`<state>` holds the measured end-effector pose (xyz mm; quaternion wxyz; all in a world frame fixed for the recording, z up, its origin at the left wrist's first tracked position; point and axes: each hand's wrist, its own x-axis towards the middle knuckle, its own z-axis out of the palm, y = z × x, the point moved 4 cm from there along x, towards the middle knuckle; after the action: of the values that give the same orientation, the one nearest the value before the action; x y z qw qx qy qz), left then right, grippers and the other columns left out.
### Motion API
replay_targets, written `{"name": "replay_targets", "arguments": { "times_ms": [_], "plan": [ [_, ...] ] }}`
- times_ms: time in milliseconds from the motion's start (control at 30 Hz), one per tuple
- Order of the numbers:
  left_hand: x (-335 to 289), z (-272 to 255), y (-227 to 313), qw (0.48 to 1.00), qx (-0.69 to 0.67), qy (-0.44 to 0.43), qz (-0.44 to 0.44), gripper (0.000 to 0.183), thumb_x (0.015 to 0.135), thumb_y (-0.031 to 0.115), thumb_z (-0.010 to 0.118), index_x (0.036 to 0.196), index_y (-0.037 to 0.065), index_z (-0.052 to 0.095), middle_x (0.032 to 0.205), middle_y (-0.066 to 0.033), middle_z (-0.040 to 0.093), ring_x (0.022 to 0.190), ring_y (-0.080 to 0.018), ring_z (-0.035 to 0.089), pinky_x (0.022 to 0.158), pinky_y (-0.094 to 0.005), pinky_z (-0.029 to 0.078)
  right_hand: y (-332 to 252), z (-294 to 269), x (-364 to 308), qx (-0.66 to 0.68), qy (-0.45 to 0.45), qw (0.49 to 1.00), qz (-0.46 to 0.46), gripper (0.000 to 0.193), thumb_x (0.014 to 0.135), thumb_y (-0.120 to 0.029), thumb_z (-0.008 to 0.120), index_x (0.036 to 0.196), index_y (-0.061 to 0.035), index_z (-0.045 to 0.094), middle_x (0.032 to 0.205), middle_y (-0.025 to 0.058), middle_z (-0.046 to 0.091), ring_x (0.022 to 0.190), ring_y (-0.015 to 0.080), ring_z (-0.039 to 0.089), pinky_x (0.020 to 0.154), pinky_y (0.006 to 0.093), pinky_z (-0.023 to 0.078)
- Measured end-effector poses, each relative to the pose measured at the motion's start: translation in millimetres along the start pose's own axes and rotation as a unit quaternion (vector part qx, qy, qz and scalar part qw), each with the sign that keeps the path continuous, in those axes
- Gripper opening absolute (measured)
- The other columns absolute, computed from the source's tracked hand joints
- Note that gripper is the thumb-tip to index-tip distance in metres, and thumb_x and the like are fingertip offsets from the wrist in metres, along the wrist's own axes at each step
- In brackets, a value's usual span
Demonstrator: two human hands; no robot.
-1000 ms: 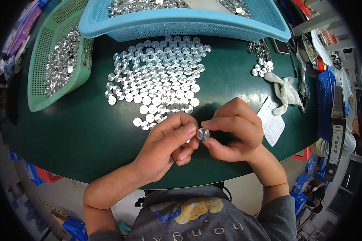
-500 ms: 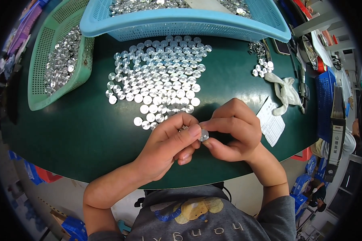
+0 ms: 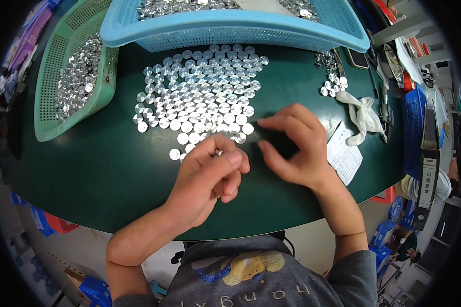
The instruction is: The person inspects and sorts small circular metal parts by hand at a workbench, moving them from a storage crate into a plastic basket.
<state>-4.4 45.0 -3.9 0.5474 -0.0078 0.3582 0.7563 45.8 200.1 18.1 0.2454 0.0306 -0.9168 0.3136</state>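
Note:
My left hand (image 3: 202, 179) is closed in front of the rows of discs, thumb pressed over the curled fingers. A small shiny metal piece (image 3: 218, 152) peeks out between them; the rest of what lies in that grip is hidden. To its right, my right hand (image 3: 302, 148) hovers with thumb and forefinger apart and nothing visible between them. Many round, shiny, clear-silver discs (image 3: 212, 97) lie in close rows on the dark green table (image 3: 133, 179). The left hand covers some of the nearest discs.
A blue basket (image 3: 230, 20) of shiny pieces spans the back. At left stands a green basket (image 3: 105, 87) with similar pieces. Toward the right are small silver parts (image 3: 333, 86), a white cloth (image 3: 361, 117), a paper sheet (image 3: 347, 158) and a phone (image 3: 357, 59).
The hands have separated: the right moved up and opened its fingers, the left shifted slightly left. The clear disc seen between them before is no longer visible there.

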Motion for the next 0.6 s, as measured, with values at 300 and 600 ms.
{"name": "replay_targets", "arguments": {
  "times_ms": [300, 600],
  "plan": [
    [-1.0, -1.4, 3.1, 1.0, -0.005, 0.016, -0.006, 0.011, 0.086, 0.012, 0.047, 0.094, 0.004, 0.046, 0.084, -0.0095, 0.054, 0.055, -0.008, 0.048, 0.047, -0.0213, 0.038, -2.7, 11.3, 5.0, -0.055, -0.034, 0.998, 0.012, 0.024, 0.057, -0.009, 0.07, 0.08, -0.0078, 0.061, 0.072, 0.004, 0.051, 0.064, 0.0207, 0.051, 0.055, 0.0303, 0.039],
    [-1.9, 3.5, -1.2, 0.999, 0.017, 0.019, -0.042, 0.017, 0.09, 0.017, 0.047, 0.1, 0.004, 0.047, 0.084, -0.0064, 0.052, 0.055, -0.0065, 0.047, 0.045, -0.0202, 0.038, -17.5, -5.3, 3.5, 0.117, 0.027, 0.992, -0.029, 0.023, 0.058, -0.01, 0.072, 0.078, -0.0055, 0.063, 0.069, 0.0055, 0.054, 0.061, 0.0186, 0.053, 0.051, 0.0276, 0.04]
  ]
}}
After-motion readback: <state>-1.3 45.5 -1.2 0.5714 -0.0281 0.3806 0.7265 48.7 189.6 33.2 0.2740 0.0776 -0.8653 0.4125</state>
